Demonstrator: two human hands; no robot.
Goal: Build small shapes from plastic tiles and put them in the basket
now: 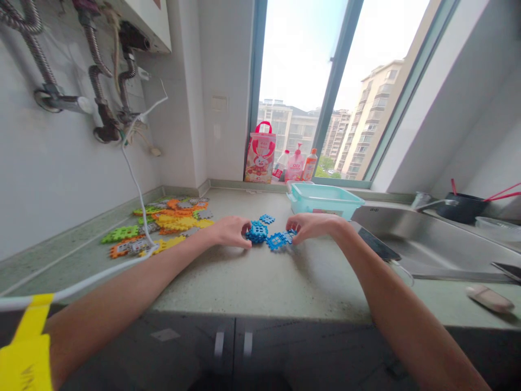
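My left hand [233, 231] curls its thumb and fingers around the left side of a small stack of blue notched plastic building tiles [258, 232]. On the other side, the bent fingers of my right hand [310, 226] grip a lighter blue building tile [290, 236], partly hidden by the fingertips. Between the hands, a loose blue tile with a square lattice [277, 241] lies on the counter, touching or close to the gripped one. Another loose blue tile [267, 219] lies flat just behind the stack.
Orange, yellow, green and grey tiles [179, 217] are heaped at the left, with a white cable [140, 190] across them. A turquoise plastic bin [325, 200] stands behind my right hand. A phone [376, 244] lies beside the steel sink [427, 239]. Bottles [296, 164] stand by the window.
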